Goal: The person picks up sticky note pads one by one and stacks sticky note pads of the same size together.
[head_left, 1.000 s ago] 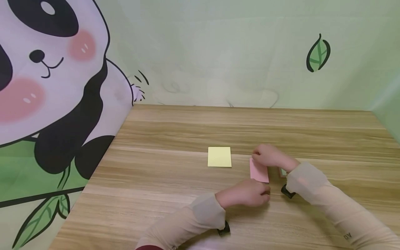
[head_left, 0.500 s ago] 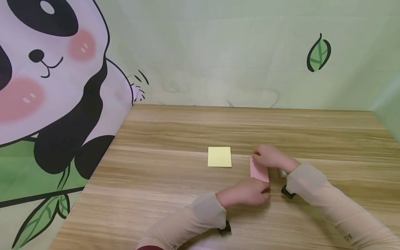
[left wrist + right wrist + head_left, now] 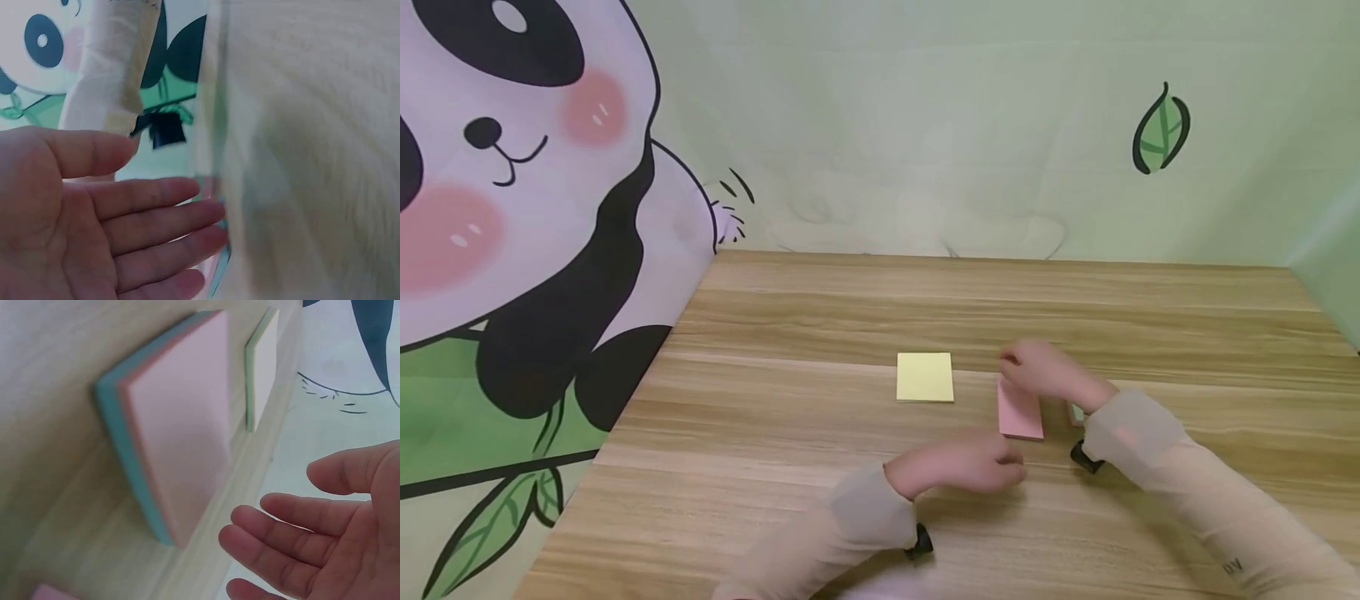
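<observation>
A pad of pink sticky notes point(image 3: 1020, 414) lies on the table between my hands. The right wrist view shows it stacked flush on a teal pad point(image 3: 128, 450). My right hand point(image 3: 1048, 369) is at the far edge of this stack, covering its far right corner. Its fingers look relaxed and lie apart from the pads in the right wrist view. Just off the near edge of the stack is my left hand point(image 3: 966, 461), its fingers extended and nothing in its palm in the left wrist view.
To the left of the stack lies a pad of yellow sticky notes point(image 3: 924, 377). A greenish square with a pinkish edge point(image 3: 1077, 414) is mostly hidden under the right wrist. The wooden table point(image 3: 760, 417) ends at a wall cloth printed with a panda point(image 3: 617, 250).
My left hand has pulled away from the near edge of the pink pad, to the left, uncovering that edge. The right hand has shifted slightly away and left. The pads stay in place.
</observation>
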{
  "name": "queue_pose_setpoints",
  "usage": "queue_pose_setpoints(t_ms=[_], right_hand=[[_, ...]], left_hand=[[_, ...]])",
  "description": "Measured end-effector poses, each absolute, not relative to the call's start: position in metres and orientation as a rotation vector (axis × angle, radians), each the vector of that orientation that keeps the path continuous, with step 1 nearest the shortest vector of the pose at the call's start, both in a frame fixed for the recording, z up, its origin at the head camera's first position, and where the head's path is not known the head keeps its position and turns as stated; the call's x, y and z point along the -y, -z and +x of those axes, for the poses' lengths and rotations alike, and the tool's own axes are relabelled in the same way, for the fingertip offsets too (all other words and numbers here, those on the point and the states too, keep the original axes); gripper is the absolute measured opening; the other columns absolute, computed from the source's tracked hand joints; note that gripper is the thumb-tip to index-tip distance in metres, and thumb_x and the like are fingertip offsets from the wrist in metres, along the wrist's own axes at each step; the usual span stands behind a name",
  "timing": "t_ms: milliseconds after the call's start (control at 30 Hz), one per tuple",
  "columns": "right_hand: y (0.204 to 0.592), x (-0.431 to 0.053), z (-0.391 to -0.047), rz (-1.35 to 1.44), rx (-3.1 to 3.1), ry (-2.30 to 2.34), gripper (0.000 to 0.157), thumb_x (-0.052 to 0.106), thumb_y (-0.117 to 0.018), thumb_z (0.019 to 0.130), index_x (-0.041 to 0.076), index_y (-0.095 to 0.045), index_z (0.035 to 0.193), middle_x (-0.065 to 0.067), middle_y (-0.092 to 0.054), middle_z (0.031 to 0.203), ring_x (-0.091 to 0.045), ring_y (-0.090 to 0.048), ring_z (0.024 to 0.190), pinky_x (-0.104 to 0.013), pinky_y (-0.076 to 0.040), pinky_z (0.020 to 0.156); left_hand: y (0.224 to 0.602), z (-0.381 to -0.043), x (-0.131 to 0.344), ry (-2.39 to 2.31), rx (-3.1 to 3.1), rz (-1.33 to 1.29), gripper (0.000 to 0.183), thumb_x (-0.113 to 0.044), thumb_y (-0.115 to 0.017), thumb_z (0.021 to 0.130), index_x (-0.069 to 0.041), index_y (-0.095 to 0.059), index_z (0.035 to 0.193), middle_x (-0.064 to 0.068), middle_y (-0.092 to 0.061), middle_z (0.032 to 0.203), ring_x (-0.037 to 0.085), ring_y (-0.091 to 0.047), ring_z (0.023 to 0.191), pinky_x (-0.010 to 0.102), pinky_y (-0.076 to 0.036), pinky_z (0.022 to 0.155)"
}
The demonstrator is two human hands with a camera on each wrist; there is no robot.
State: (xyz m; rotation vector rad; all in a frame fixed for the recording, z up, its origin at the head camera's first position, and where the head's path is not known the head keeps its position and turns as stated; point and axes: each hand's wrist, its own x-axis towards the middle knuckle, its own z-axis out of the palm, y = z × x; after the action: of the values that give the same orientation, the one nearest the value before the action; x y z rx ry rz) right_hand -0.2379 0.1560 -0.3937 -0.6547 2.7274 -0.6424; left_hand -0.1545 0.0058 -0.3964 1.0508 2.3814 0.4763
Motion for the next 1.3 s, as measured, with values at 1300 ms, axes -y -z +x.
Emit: queue_pose_setpoints(t_ms=[1300], right_hand=[[0.399,-0.088,-0.286,-0.861,-2.595,0.621,0.032,0.007,-0.040,0.085,0.014,-0.035,0.054,0.005,-0.030,0.050,-0.008,-0.027,0.046,-0.021,-0.025,0.047]], left_hand=[[0.407,-0.185,0.031,-0.481,-2.574,0.846,0.027,-0.026,-0.043,0.092,-0.009,-0.059,0.104,0.003,-0.062,0.091,0.012,-0.055,0.079,0.026,-0.045,0.073]])
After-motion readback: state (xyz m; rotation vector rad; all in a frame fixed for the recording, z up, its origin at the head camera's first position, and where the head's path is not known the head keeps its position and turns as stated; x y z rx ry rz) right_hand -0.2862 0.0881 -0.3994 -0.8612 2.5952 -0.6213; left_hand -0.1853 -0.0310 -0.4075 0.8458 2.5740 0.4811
